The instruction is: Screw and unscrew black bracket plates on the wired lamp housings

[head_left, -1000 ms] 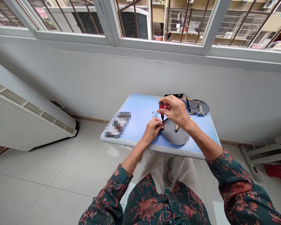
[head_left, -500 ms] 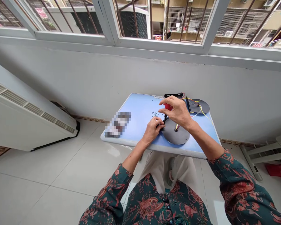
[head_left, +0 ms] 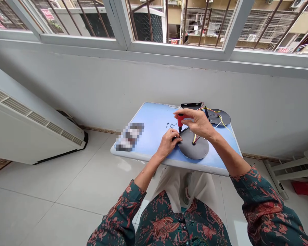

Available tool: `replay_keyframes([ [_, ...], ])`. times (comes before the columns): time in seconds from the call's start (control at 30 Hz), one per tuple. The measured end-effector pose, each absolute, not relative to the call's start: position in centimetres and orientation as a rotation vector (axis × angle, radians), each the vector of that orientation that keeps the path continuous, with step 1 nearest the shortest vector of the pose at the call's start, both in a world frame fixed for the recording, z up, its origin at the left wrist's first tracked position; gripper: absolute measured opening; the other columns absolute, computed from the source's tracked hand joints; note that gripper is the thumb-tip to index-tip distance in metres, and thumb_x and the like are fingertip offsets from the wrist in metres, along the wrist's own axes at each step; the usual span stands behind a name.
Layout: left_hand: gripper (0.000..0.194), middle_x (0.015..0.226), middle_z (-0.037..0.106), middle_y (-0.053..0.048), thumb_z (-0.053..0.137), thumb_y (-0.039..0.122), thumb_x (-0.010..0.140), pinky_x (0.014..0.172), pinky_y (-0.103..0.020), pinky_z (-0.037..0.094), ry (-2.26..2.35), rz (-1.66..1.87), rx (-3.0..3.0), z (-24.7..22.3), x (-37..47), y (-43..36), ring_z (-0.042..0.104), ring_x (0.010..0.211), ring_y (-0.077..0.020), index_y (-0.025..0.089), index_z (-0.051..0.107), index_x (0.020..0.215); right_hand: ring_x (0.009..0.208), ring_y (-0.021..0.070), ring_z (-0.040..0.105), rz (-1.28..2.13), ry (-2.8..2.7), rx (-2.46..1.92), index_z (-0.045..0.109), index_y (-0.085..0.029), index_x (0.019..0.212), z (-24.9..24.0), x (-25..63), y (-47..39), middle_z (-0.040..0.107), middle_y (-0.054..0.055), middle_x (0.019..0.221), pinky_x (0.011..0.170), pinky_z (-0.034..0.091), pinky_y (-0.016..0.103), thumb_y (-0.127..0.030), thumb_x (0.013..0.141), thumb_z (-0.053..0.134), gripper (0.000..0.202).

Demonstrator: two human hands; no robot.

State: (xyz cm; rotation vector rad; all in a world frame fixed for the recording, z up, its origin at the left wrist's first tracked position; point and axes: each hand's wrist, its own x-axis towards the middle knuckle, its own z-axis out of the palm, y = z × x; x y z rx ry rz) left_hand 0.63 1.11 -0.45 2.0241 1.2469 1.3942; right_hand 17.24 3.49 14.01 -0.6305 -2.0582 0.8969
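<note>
A dark round plate lies near the front edge of the light blue table, with coloured wires rising from its middle. My left hand pinches a dark part at the plate's left edge; its shape is mostly hidden by the fingers. Over that spot my right hand holds a red screwdriver upright, its dark shaft pointing down at the left fingertips. Several small screws lie scattered on the table just behind my left hand.
Behind my right hand are a second round plate with wires and a black bracket. A blurred patch covers the table's left end. A wall and barred window stand beyond the table.
My right hand has moved slightly down and right, its fingers now closer around the red handle, more of which shows. The left hand has hardly moved.
</note>
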Motion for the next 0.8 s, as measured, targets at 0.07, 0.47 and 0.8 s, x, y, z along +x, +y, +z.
replay_keyframes([
  [0.07, 0.019, 0.092, 0.064, -0.003, 0.072, 0.010, 0.087, 0.087, -0.033, 0.053, 1.249, 1.396, 2.010, -0.5, 0.7, 1.1, 0.062, 0.090, -0.0176, 0.020, 0.060, 0.077, 0.091, 0.0161, 0.072, 0.863, -2.069, -0.651, 0.073, -0.024, 0.116, 13.9, 17.1, 3.3, 0.076, 0.000, 0.098, 0.098, 0.058, 0.040, -0.014, 0.087, 0.053, 0.036],
  [0.47, 0.017, 0.102, 0.066, -0.006, 0.058, 0.014, 0.099, 0.088, -0.032, 0.053, 1.221, 1.376, 2.018, -0.5, 0.4, 1.0, 0.064, 0.095, -0.0177, 0.020, 0.070, 0.089, 0.076, 0.0172, 0.072, 0.806, -1.814, -0.809, 0.063, -0.022, 0.101, 12.0, 16.8, 4.2, 0.070, 0.001, 0.089, 0.076, 0.062, 0.033, -0.017, 0.079, 0.069, 0.024],
  [0.8, 0.012, 0.103, 0.064, -0.007, 0.061, 0.016, 0.096, 0.095, -0.036, 0.052, 1.161, 1.375, 2.017, -0.6, 0.3, 0.8, 0.063, 0.100, -0.0197, 0.019, 0.068, 0.086, 0.103, 0.0188, 0.070, 0.726, -2.036, -0.692, 0.073, -0.026, 0.128, 12.8, 17.2, 3.1, 0.073, 0.004, 0.105, 0.089, 0.061, 0.034, -0.017, 0.090, 0.057, 0.041],
])
